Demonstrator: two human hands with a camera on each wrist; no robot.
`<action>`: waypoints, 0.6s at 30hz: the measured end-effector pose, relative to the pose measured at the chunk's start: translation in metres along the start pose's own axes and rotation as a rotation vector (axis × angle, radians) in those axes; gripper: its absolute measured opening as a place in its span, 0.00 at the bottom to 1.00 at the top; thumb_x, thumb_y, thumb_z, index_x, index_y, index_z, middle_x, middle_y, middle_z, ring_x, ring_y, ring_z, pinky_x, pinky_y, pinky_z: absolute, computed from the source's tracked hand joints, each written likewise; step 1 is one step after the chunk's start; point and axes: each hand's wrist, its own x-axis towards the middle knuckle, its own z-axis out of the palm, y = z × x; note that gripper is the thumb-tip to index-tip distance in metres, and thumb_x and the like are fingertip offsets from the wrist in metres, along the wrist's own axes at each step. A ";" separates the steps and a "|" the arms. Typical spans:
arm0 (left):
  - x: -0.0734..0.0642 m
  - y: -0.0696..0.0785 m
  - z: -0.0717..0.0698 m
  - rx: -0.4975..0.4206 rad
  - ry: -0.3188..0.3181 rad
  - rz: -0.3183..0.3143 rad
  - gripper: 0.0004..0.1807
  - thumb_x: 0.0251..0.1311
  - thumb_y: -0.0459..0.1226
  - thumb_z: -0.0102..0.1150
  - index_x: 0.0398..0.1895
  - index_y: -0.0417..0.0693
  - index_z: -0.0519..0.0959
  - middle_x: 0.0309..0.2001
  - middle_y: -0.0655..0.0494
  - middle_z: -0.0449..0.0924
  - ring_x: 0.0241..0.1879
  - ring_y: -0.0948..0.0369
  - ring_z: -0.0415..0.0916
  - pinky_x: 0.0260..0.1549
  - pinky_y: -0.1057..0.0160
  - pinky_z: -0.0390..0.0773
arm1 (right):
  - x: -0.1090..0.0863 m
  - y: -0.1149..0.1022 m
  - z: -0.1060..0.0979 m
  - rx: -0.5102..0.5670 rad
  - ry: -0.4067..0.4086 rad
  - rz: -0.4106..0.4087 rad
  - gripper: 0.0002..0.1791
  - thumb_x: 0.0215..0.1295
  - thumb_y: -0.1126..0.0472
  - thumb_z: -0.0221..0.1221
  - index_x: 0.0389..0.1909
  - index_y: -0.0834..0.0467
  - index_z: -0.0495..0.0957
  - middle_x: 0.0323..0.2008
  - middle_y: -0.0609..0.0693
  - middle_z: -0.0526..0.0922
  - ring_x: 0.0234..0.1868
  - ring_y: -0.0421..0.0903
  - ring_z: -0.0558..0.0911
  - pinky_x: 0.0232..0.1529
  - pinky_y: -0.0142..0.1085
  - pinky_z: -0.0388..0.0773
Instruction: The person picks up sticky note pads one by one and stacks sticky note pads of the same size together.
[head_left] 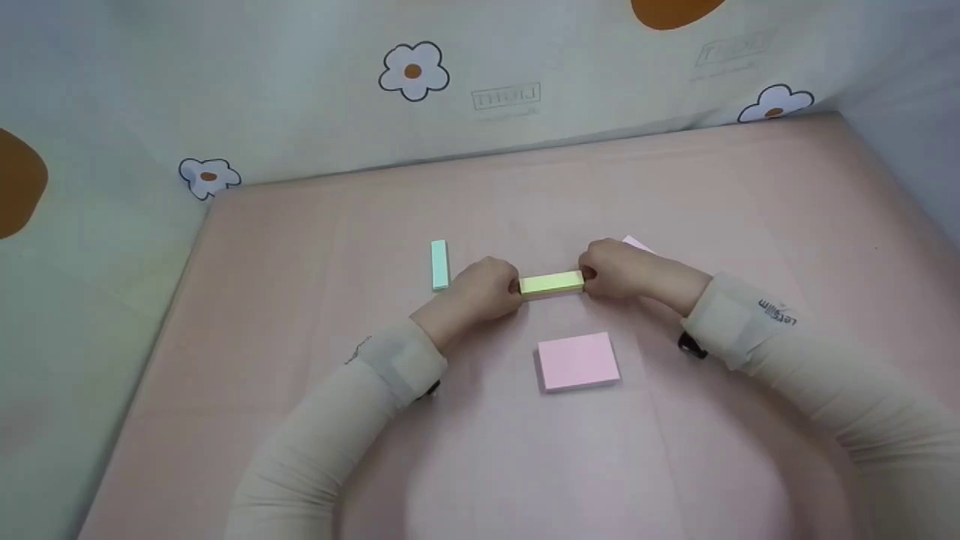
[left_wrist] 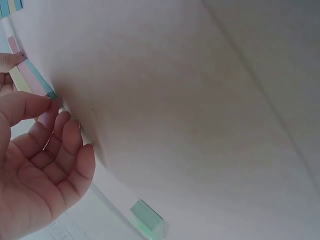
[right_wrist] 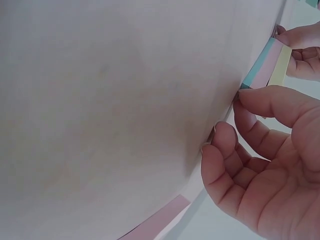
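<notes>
In the head view a narrow yellow-topped stack of paper pads (head_left: 552,283) lies crosswise between both hands. Side on, in the right wrist view, teal, pink and yellow layers (right_wrist: 268,62) show in that stack. My left hand (head_left: 486,289) pinches its left end between thumb and forefinger, the other fingers curled beneath. At the opposite end, my right hand (head_left: 619,268) pinches the stack the same way. A narrow mint-green pad (head_left: 439,265) lies just left of the left hand. Partly covered by the right hand and wrist is a pink piece (head_left: 637,244).
Nearer the body lies a larger pink rectangular pad (head_left: 578,363) on the pale pink table cover (head_left: 360,225). A light flower-printed cloth (head_left: 315,90) stands along the table's back and left edges. On the right is a plain pale surface (head_left: 900,112).
</notes>
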 end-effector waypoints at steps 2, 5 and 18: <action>0.000 0.000 0.000 0.000 0.005 0.001 0.12 0.61 0.41 0.51 0.32 0.42 0.80 0.23 0.57 0.72 0.23 0.63 0.65 0.22 0.68 0.64 | 0.000 0.000 0.000 0.007 -0.001 0.000 0.04 0.51 0.70 0.53 0.20 0.62 0.73 0.20 0.51 0.69 0.24 0.46 0.66 0.25 0.34 0.60; 0.000 0.000 0.000 -0.001 0.007 0.001 0.12 0.61 0.41 0.52 0.32 0.42 0.80 0.23 0.57 0.72 0.23 0.63 0.66 0.22 0.68 0.64 | 0.001 0.000 0.000 0.006 0.003 -0.007 0.03 0.51 0.70 0.54 0.21 0.63 0.74 0.20 0.51 0.70 0.24 0.46 0.66 0.26 0.34 0.60; 0.000 0.000 0.000 -0.008 0.002 -0.001 0.11 0.60 0.40 0.53 0.32 0.41 0.80 0.23 0.57 0.72 0.23 0.63 0.64 0.23 0.68 0.64 | -0.002 0.002 -0.001 0.022 0.010 -0.026 0.03 0.50 0.70 0.54 0.25 0.64 0.77 0.22 0.51 0.73 0.25 0.45 0.67 0.28 0.35 0.63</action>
